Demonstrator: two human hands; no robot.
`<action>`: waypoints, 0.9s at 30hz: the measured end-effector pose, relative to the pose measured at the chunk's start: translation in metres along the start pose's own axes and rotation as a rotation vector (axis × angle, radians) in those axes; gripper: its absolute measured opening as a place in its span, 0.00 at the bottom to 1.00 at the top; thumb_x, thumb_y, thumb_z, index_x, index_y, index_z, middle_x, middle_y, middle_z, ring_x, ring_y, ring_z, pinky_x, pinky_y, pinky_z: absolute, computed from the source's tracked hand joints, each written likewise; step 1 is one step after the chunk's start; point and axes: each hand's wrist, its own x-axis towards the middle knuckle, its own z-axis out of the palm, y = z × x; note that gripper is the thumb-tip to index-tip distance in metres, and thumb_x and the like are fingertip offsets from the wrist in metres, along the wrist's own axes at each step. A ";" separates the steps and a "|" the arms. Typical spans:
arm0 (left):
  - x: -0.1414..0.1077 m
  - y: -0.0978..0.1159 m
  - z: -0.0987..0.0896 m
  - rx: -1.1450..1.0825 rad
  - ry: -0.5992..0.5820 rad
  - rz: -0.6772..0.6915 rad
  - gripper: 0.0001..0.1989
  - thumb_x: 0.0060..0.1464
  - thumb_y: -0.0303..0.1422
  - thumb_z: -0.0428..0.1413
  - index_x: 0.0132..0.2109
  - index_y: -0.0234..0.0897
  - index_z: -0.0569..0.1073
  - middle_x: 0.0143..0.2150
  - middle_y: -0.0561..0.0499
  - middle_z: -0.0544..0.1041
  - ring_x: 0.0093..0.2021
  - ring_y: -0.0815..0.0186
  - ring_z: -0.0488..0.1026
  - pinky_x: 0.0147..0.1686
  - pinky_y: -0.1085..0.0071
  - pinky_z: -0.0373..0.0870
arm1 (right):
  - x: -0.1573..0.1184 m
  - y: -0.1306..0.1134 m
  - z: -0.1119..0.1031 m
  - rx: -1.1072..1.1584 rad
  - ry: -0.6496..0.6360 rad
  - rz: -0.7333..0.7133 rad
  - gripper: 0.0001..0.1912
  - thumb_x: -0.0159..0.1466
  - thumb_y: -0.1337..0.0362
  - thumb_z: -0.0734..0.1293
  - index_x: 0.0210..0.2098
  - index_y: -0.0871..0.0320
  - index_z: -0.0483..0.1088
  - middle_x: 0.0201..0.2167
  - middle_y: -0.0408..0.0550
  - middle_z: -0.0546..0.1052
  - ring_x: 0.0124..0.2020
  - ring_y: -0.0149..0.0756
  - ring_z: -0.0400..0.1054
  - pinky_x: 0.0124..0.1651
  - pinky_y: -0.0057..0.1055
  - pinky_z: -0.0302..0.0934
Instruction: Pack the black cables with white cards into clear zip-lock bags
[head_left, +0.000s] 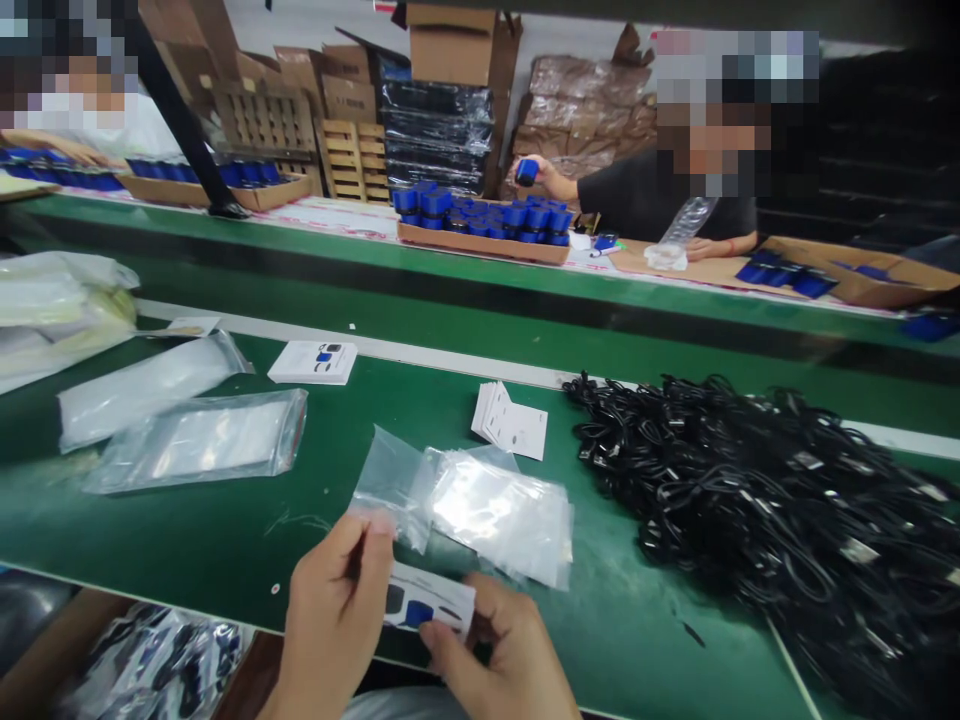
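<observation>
Two hands pinched one printed card point(429, 598) over the edge of the green worktop point(187, 540): left hand point(334, 625), right hand point(502, 655), each a narrow grip on one end (fingers hid those ends; print hard to read).

a heap of black cables point(757, 520) lies on the green workbench point(187, 545) near stacked white cards point(510, 421).

card point(429, 603): white, with blue and black pictures
cables point(757, 520): all black, messy tangle
bench mat point(210, 540): dark green
caps point(480, 215): bright blue, pretty much
</observation>
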 end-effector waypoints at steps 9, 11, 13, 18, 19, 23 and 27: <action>-0.006 -0.002 -0.002 -0.001 -0.134 0.110 0.14 0.58 0.34 0.48 0.24 0.40 0.65 0.18 0.60 0.62 0.18 0.72 0.61 0.17 0.79 0.59 | -0.004 -0.022 -0.005 -0.223 0.520 -0.674 0.11 0.57 0.79 0.65 0.35 0.58 0.72 0.24 0.44 0.76 0.23 0.30 0.70 0.27 0.24 0.62; -0.008 -0.001 -0.003 0.046 -0.174 0.230 0.11 0.57 0.30 0.49 0.26 0.39 0.65 0.18 0.60 0.65 0.17 0.73 0.63 0.18 0.80 0.61 | -0.002 -0.017 -0.003 -0.346 0.522 -0.721 0.10 0.57 0.78 0.66 0.35 0.61 0.72 0.25 0.47 0.76 0.23 0.31 0.69 0.27 0.26 0.62; -0.008 0.001 -0.003 0.155 -0.152 0.379 0.11 0.57 0.27 0.48 0.26 0.39 0.64 0.18 0.60 0.65 0.16 0.74 0.64 0.17 0.81 0.61 | 0.000 -0.012 -0.004 -0.491 0.476 -0.731 0.06 0.59 0.76 0.65 0.32 0.61 0.71 0.23 0.47 0.74 0.21 0.32 0.67 0.25 0.26 0.60; -0.013 0.006 0.008 0.279 -0.120 0.624 0.15 0.58 0.26 0.46 0.23 0.40 0.62 0.18 0.57 0.64 0.16 0.71 0.65 0.17 0.76 0.60 | 0.001 -0.011 -0.016 -0.607 0.247 -0.488 0.08 0.60 0.72 0.61 0.26 0.58 0.67 0.18 0.42 0.69 0.18 0.31 0.65 0.21 0.25 0.55; -0.014 0.006 0.011 0.286 -0.132 0.650 0.15 0.58 0.25 0.46 0.23 0.40 0.62 0.18 0.57 0.65 0.17 0.70 0.66 0.18 0.76 0.61 | 0.001 -0.013 -0.019 -0.584 0.194 -0.422 0.08 0.60 0.72 0.61 0.26 0.58 0.68 0.18 0.42 0.69 0.18 0.31 0.65 0.21 0.25 0.56; -0.017 0.004 0.012 0.309 -0.181 0.689 0.12 0.58 0.25 0.46 0.27 0.39 0.66 0.22 0.55 0.69 0.21 0.68 0.70 0.22 0.75 0.66 | 0.001 -0.018 -0.030 -0.484 -0.059 -0.299 0.10 0.62 0.73 0.58 0.33 0.59 0.71 0.27 0.45 0.74 0.24 0.31 0.71 0.28 0.22 0.63; -0.015 -0.001 0.005 0.358 -0.288 0.679 0.10 0.59 0.26 0.45 0.31 0.40 0.67 0.28 0.53 0.69 0.25 0.68 0.73 0.23 0.76 0.69 | 0.000 -0.020 -0.035 -0.510 -0.160 -0.387 0.18 0.62 0.73 0.57 0.49 0.64 0.69 0.36 0.53 0.76 0.30 0.36 0.75 0.34 0.25 0.68</action>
